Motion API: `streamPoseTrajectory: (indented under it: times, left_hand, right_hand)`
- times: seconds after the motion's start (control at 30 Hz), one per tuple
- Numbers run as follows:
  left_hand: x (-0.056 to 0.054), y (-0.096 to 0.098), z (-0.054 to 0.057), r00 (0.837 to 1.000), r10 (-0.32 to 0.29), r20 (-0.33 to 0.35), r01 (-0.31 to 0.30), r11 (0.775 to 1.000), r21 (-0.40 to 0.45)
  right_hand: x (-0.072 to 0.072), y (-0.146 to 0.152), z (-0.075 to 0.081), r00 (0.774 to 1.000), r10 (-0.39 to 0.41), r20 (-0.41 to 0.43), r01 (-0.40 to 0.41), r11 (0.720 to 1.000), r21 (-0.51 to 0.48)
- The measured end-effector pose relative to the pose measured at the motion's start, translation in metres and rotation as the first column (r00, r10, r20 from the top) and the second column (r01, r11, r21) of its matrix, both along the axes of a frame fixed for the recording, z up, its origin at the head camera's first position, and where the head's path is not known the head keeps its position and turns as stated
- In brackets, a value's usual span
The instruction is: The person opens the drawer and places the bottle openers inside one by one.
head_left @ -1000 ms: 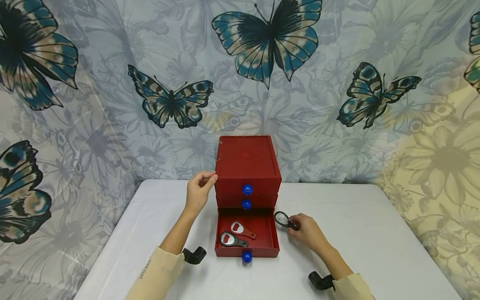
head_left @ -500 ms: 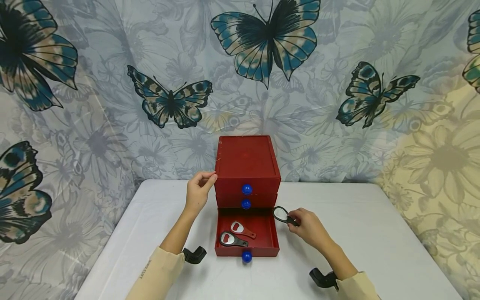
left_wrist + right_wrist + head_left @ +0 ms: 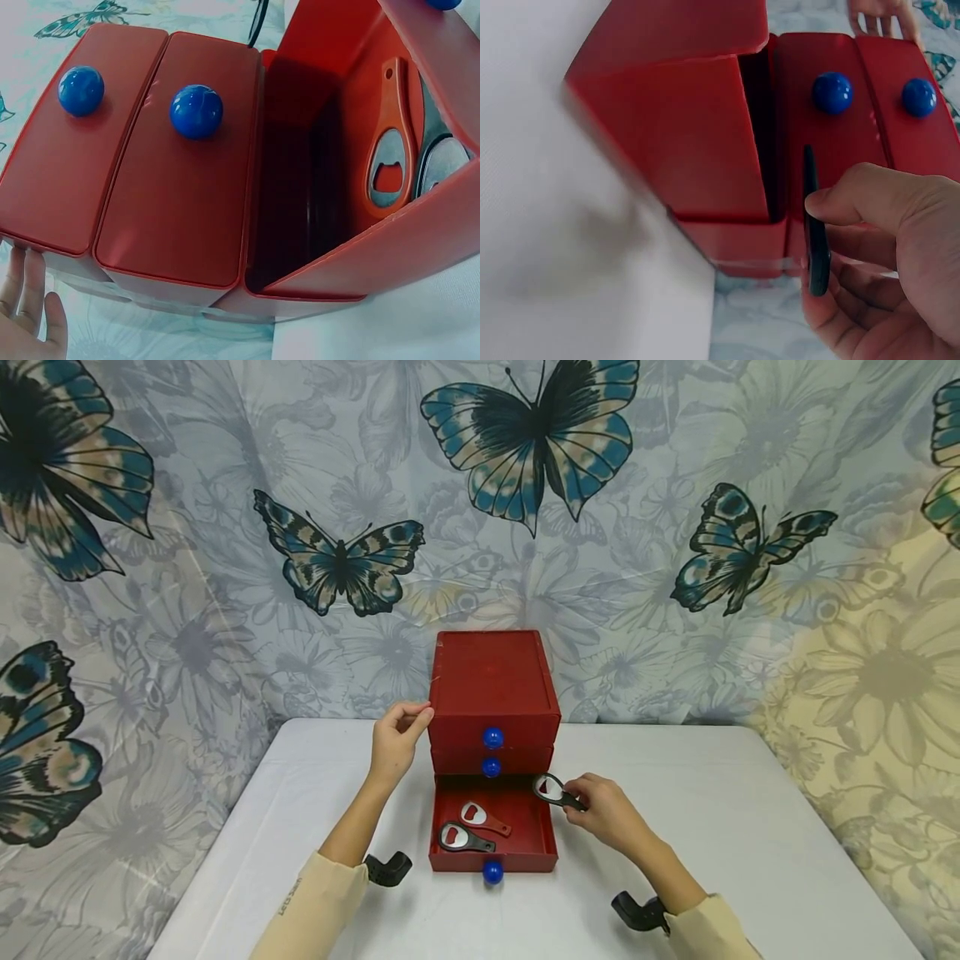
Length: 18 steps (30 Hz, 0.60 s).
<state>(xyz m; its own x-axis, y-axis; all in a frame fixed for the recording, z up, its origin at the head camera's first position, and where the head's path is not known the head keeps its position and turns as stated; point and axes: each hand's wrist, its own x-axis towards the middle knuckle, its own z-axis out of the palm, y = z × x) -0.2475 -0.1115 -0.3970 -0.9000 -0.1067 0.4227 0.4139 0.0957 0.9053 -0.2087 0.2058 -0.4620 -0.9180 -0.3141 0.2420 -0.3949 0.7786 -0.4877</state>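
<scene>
A red drawer cabinet (image 3: pixel 495 677) stands on the table with its bottom drawer (image 3: pixel 534 831) pulled out. Inside that drawer lie a red bottle opener (image 3: pixel 497 825) and a black bottle opener (image 3: pixel 477 843), side by side. My right hand (image 3: pixel 611 814) pinches another black bottle opener (image 3: pixel 572 801) by its handle; its metal head overlaps the drawer's right wall in the head view. In the right wrist view this opener (image 3: pixel 819 259) appears edge-on between thumb and fingers. My left hand (image 3: pixel 395 747) touches the cabinet's upper left side with extended fingers, seen also at the lower left of the left wrist view.
Two upper drawers with blue knobs (image 3: pixel 492 738) are closed. Another blue knob (image 3: pixel 492 872) juts out from the front of the bottom drawer. White cloth covers the table (image 3: pixel 675 760), and a butterfly-patterned backdrop (image 3: pixel 600 610) hangs behind it.
My right hand has moved left and slightly up, bringing its bottle opener from beside the drawer to over the drawer's right edge. The left hand has stayed at the cabinet.
</scene>
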Motion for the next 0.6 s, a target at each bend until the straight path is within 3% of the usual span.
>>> streamPoseTrajectory:
  times: [0.4, 0.6]
  left_hand:
    - [-0.001, -0.001, -0.002, 1.0, -0.007, -0.017, 0.007, 1.0, 0.002]
    - [-0.001, -0.001, -0.002, 1.0, -0.008, -0.015, 0.008, 1.0, 0.0]
  right_hand:
    - [-0.005, -0.019, 0.003, 0.993, 0.118, -0.003, -0.118, 0.993, 0.021]
    - [-0.01, -0.033, 0.004, 0.989, 0.133, 0.064, -0.136, 0.99, 0.042]
